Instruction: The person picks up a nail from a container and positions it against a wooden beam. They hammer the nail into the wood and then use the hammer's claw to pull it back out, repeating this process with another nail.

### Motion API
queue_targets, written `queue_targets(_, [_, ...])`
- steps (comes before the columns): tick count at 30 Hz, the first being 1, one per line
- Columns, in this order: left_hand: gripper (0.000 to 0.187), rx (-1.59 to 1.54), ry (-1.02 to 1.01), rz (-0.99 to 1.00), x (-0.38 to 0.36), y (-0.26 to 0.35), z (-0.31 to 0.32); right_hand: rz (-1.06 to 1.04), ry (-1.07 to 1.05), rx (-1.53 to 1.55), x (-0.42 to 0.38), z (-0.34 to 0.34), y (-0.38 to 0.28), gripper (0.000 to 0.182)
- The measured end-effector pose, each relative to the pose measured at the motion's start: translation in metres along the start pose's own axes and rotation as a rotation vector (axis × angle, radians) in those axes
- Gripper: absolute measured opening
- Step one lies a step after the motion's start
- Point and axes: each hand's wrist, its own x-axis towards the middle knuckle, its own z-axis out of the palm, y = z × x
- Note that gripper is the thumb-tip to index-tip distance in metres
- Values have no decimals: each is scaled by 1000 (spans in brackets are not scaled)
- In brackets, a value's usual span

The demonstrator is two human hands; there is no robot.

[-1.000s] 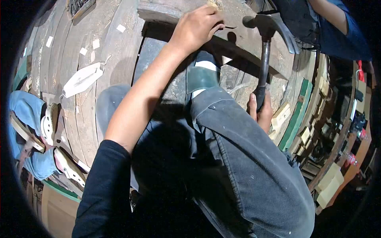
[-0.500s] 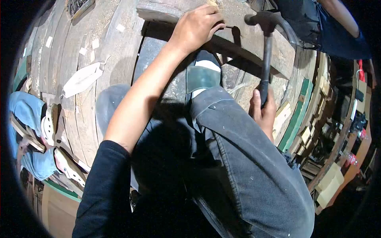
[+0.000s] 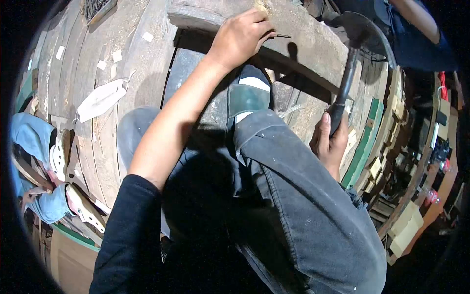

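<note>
My left hand (image 3: 242,38) is closed at the top of a thick wooden beam (image 3: 316,59), its fingertips pinching a thin nail (image 3: 283,36) that juts out to the right. The inner end of the nail is hidden by the fingers. Wrapped around the lower handle of a hammer (image 3: 348,76) is my right hand (image 3: 333,139), beside my right knee. The hammer's head is smeared by motion and hangs right of the beam, apart from the nail. The hammer's shadow falls on the beam.
Plank flooring (image 3: 142,54) holds a white face mask (image 3: 102,99), paper scraps and a box of nails (image 3: 96,9). A person's light clogs (image 3: 83,208) are at left, another person's arm (image 3: 418,19) at upper right. Wood pieces (image 3: 374,166) lie along the right.
The hammer has swung right and up, away from the nail, and its head looks larger. My right hand shifted slightly right. My left hand stays almost in place.
</note>
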Motion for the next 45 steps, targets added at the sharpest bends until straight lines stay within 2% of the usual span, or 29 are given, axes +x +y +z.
queue_targets(3, [15,5,11,7,-1,0,-2,-108,-68,-221,7,7,20,20])
queue_targets(4, [15,5,20,10,0,2,-3,-224,-98,-183,9,11,28,21])
queue_targets(6, [16,-4,-9,11,1,2,-4,-308,46,-237,12,2,36,21])
queue_targets(7, [16,3,2,11,2,0,-4,-123,6,-189,12,-9,19,20])
queue_targets(8, [16,-2,3,6,-1,2,-3,-176,41,-165,12,-14,16,17])
queue_targets(10, [15,-11,-4,8,0,2,-3,7,5,278,6,-17,2,15])
queue_targets(11, [15,-12,-3,8,0,2,-4,-126,59,191,7,-12,-1,14])
queue_targets(12, [15,-17,-7,8,1,0,-3,-4,18,270,4,-11,0,15])
queue_targets(14, [15,-28,-18,4,0,-1,-3,-395,136,-197,12,5,22,19])
queue_targets(16, [16,-42,-12,7,1,0,-4,-5,-176,-149,7,9,20,23])
queue_targets(18, [16,-43,12,27,1,0,-4,-179,-12,-218,5,3,35,22])
queue_targets(20, [16,-29,-20,24,0,-1,-5,-41,3,4,3,-8,3,16])
queue_targets(22, [16,1,-11,31,1,0,-5,-33,43,212,0,-10,-3,17])
queue_targets(23, [16,-11,-9,28,0,1,-4,-136,64,94,3,-9,-1,18])
queue_targets(24, [16,-18,-1,31,1,0,-3,-67,41,71,2,-7,0,17])
queue_targets(27, [16,-36,12,15,0,1,-4,-180,7,-190,5,19,34,21])
queue_targets(28, [16,-43,14,8,2,3,-5,-66,-123,-166,6,19,30,22])
queue_targets(30, [16,-12,25,28,8,-3,-8,-244,47,-195,7,11,33,20])
queue_targets(31, [16,-4,17,29,7,-4,-8,-150,-9,-145,6,-2,22,19])
queue_targets(34, [15,-11,-23,22,0,0,-4,-81,51,84,2,-6,-3,16])
queue_targets(35, [15,-18,-28,14,-1,2,-5,-170,82,24,6,-4,1,16])
queue_targets(36, [15,-18,-27,13,2,2,-7,-50,33,19,4,-5,2,16])
queue_targets(38, [16,-23,-21,3,0,1,-5,-229,-16,-199,10,5,11,17])
queue_targets(39, [16,-28,-22,-7,-2,1,-4,-160,-93,-272,9,8,18,20])
queue_targets(40, [16,-32,-23,-18,0,2,-6,-318,-28,-234,15,15,24,20])
queue_targets(42, [15,-14,-5,12,3,-2,-7,-170,-4,-251,18,-8,25,20])
queue_targets(43, [15,-13,-18,4,3,-1,-8,-176,2,-192,17,-17,25,18])
queue_targets(44, [15,-22,-35,-1,1,2,-7,-67,-7,99,15,-19,14,18])
queue_targets(45, [14,-22,-11,19,2,2,-7,-46,20,195,12,-16,5,18])
